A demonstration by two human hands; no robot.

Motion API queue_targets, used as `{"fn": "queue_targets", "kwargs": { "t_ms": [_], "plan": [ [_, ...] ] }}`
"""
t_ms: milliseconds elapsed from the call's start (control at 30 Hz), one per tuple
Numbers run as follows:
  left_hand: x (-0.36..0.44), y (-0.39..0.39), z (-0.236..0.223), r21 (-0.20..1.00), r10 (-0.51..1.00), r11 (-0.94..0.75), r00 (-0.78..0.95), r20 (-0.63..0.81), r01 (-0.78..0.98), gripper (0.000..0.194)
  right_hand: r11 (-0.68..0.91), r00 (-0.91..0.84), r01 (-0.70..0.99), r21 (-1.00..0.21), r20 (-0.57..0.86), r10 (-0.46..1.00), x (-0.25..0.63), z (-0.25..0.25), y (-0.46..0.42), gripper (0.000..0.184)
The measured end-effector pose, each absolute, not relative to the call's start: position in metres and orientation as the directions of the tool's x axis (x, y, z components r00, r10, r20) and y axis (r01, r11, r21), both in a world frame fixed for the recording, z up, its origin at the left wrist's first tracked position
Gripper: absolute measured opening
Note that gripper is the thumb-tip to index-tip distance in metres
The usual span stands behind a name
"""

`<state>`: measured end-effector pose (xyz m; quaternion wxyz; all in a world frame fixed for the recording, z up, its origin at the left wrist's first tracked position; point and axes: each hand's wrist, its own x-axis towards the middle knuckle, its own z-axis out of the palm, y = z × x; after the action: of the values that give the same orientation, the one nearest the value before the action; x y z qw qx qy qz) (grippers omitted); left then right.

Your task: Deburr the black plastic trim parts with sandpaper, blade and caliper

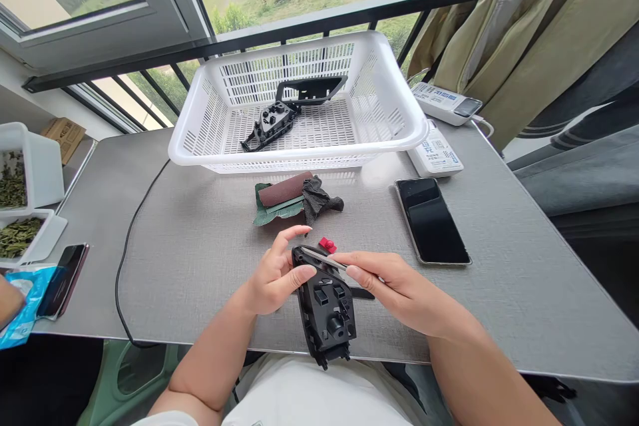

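My left hand [271, 281] grips a black moulded plastic part [323, 319] near its upper end, thumb on the top face and index finger raised. The part is tilted over the table's front edge, its posts and clips facing up. A slim grey metal tool [319, 257], perhaps a file, is pinched in my right hand [397, 287]. Its tip lies along the upper rim of the part. Just beyond them sits a small red piece [327, 244]. A dark strip [363, 293] shows under my right hand; what it belongs to is hidden.
Behind lies rolled sandpaper [285, 190] with a dark crumpled cloth [319, 198]. A white basket [299, 158] holds black plastic parts [274, 123]. Right are a phone [433, 221] and white boxes [436, 153]. A black cable [124, 246], another phone [64, 279] and another person's hand [8, 303] are left.
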<state>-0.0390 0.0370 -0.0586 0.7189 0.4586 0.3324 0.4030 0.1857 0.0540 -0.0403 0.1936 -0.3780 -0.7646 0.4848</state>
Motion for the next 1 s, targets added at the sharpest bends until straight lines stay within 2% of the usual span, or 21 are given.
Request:
{"fn": "queue_targets", "kwargs": {
  "t_ms": [233, 333, 467, 600, 733, 867, 1000],
  "plan": [
    [-0.039, 0.037, -0.060, 0.910, 0.868, 0.298, 0.478, -0.133, -0.289, 0.048, 0.166, -0.604, 0.397, -0.903, -0.121, 0.787, 0.186, -0.039, 0.054, 0.044],
    [-0.039, 0.038, -0.060, 0.903, 0.863, 0.312, 0.485, -0.139, -0.296, 0.048, 0.188, -0.636, 0.401, -0.897, -0.125, 0.761, 0.186, -0.040, 0.054, 0.044],
    [-0.039, 0.039, -0.060, 0.912, 0.882, 0.293, 0.449, -0.142, -0.287, 0.031, 0.195, -0.658, 0.333, -0.923, -0.079, 0.749, 0.190, -0.036, 0.054, 0.045],
    [-0.039, 0.041, -0.062, 0.919, 0.942, 0.219, 0.315, -0.112, -0.329, 0.028, 0.083, -0.566, 0.228, -0.970, -0.062, 0.822, 0.195, -0.035, 0.053, 0.046],
    [-0.038, 0.046, -0.060, 0.917, 0.989, 0.130, 0.109, -0.095, -0.378, 0.030, -0.056, -0.341, 0.058, -0.997, -0.073, 0.937, 0.200, -0.039, 0.053, 0.052],
    [-0.039, 0.049, -0.056, 0.930, 0.990, -0.002, -0.130, -0.050, -0.369, 0.033, -0.076, -0.186, -0.055, -0.996, -0.065, 0.980, 0.205, -0.041, 0.055, 0.047],
    [-0.041, 0.050, -0.053, 0.926, 0.970, 0.025, -0.215, -0.113, -0.376, 0.035, -0.061, -0.135, -0.044, -0.997, -0.054, 0.989, 0.210, -0.041, 0.056, 0.044]
  ]
}}
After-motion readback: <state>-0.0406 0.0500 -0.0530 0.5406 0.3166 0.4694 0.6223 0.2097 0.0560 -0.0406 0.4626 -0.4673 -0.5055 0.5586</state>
